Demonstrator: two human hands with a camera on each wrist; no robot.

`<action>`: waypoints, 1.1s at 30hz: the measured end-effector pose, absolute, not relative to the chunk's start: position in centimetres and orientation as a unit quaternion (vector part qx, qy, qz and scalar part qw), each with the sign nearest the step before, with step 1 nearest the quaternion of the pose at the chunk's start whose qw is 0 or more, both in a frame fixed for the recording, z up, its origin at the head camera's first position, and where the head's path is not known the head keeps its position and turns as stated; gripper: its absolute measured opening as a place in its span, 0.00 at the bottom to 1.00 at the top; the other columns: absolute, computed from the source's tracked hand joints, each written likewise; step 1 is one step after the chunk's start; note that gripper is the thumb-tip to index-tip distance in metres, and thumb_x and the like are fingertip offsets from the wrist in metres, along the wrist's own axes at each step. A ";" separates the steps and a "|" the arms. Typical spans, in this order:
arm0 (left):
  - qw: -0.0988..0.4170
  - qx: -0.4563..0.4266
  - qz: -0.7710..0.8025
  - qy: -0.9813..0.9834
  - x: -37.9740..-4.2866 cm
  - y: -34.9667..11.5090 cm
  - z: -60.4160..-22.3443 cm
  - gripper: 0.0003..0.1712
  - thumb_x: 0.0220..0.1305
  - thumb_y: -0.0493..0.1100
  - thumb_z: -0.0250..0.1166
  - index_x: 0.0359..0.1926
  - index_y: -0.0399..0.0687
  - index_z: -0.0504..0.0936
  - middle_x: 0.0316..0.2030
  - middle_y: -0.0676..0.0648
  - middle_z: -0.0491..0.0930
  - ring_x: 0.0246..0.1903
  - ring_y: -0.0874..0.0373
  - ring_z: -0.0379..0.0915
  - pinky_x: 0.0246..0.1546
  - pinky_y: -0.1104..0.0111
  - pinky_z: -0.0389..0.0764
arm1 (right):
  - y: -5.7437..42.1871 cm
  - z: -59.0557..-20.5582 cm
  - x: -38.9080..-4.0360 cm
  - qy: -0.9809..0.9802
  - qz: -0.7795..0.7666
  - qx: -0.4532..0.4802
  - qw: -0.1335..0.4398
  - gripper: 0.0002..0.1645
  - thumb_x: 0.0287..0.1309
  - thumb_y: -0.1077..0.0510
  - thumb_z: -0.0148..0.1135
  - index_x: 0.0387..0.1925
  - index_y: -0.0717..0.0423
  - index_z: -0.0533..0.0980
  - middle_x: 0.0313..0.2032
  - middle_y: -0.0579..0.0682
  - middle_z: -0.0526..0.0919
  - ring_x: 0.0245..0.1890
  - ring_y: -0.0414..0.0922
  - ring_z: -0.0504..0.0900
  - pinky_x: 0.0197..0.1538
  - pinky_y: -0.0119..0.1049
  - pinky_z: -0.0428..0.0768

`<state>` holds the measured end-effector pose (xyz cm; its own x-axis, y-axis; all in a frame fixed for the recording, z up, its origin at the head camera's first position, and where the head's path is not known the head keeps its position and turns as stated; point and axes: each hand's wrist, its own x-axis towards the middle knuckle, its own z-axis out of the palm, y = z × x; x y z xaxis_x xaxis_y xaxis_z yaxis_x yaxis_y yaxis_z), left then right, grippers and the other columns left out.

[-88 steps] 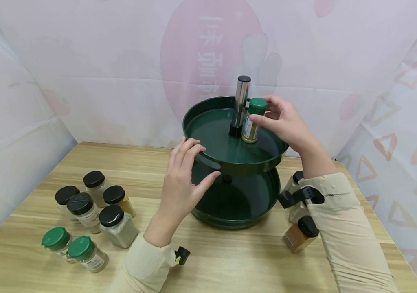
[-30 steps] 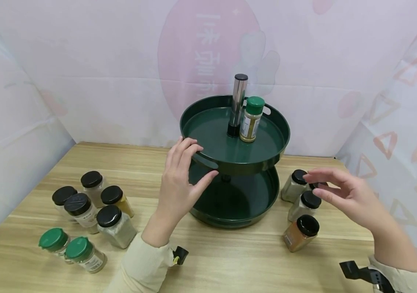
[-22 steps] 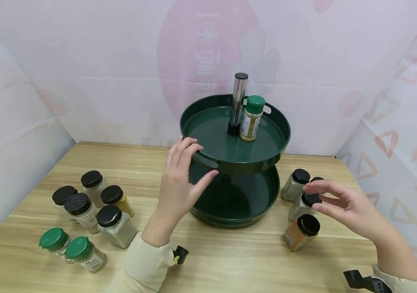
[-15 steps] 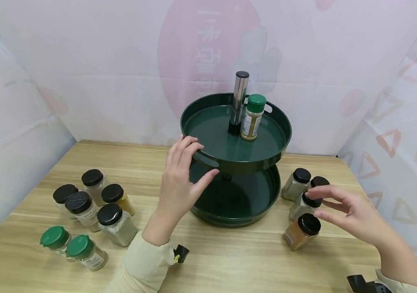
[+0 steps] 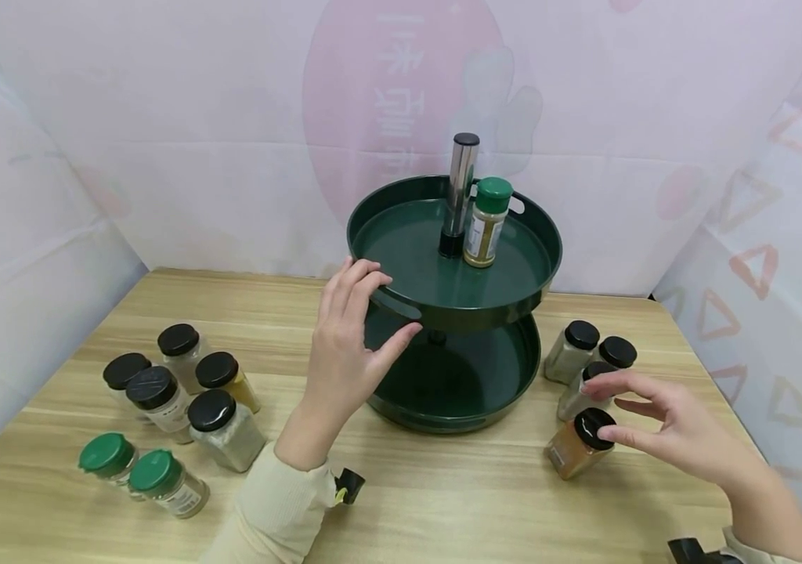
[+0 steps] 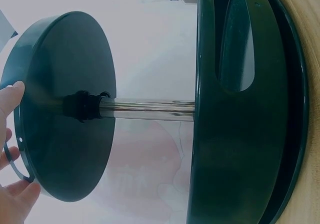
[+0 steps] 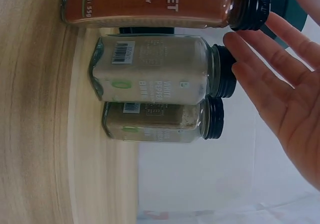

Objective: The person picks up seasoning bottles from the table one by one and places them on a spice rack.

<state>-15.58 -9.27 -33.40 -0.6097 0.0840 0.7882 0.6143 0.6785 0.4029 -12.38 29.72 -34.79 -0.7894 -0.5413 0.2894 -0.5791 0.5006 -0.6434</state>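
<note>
A dark green two-tier round tray [image 5: 401,221] stands at the middle back of the table, with a metal post [image 5: 462,176] through it. My left hand [image 5: 348,337] grips the near-left rim of its upper tier by the handle slot, fingers over the edge and thumb low on the wall. A green-capped spice jar [image 5: 483,227] stands upright on that tier beside the post. My right hand [image 5: 676,423] is spread above the right-hand jars, thumb and fingertips close around the black lid of an orange-red spice jar [image 5: 573,453]. Behind it stands a white pepper jar [image 7: 150,69].
Two more black-lidded jars, a pale one [image 5: 566,356] and a partly hidden one [image 5: 617,352], stand at the right. At the left are several black-lidded jars [image 5: 228,435] and two green-capped jars [image 5: 171,486]. Printed cloth walls [image 5: 232,117] enclose the table [image 5: 408,501].
My right hand has let go of the green-capped jar, leaving it on the upper tier, then moved right and down to the orange-red jar's lid. My left hand stays on the rim.
</note>
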 end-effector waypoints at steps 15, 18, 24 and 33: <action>0.381 -0.206 -0.338 -0.836 -15.7 -9.2 -33.4 0.35 0.54 0.48 0.77 0.59 0.43 0.73 0.65 0.42 0.70 0.72 0.45 0.57 0.74 0.52 0.62 | 29.5 -36.3 -12.7 -0.864 0.351 0.362 0.005 0.37 0.42 0.62 0.80 0.57 0.52 0.76 0.50 0.45 0.85 0.56 0.27 0.77 0.52 0.23 0.80; 0.381 -0.205 -0.339 -0.836 -15.6 -9.2 -33.5 0.35 0.54 0.49 0.77 0.59 0.42 0.73 0.65 0.42 0.70 0.72 0.44 0.57 0.74 0.51 0.62 | 29.5 -36.6 -12.6 -0.868 0.340 0.362 0.002 0.38 0.42 0.60 0.80 0.58 0.48 0.76 0.50 0.44 0.84 0.57 0.25 0.75 0.50 0.26 0.82; 0.381 -0.206 -0.338 -0.835 -15.6 -9.2 -33.5 0.35 0.54 0.49 0.77 0.59 0.42 0.73 0.65 0.42 0.70 0.72 0.44 0.57 0.74 0.51 0.62 | 29.6 -37.3 -12.5 -0.866 0.338 0.368 0.001 0.37 0.42 0.60 0.80 0.58 0.46 0.76 0.52 0.42 0.83 0.59 0.24 0.72 0.48 0.27 0.82; 0.387 -0.208 -0.339 -0.832 -15.6 -9.3 -33.6 0.35 0.53 0.47 0.77 0.59 0.43 0.73 0.65 0.42 0.70 0.72 0.42 0.58 0.74 0.51 0.62 | 29.7 -37.5 -12.5 -0.858 0.353 0.372 -0.019 0.38 0.43 0.62 0.79 0.58 0.47 0.75 0.53 0.37 0.81 0.56 0.26 0.74 0.49 0.24 0.81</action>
<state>-15.64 -9.35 -33.57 -0.6143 0.0844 0.7845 0.6091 0.6827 0.4036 -12.55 29.74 -37.53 -0.7218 -0.6529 0.2297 -0.6258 0.4739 -0.6195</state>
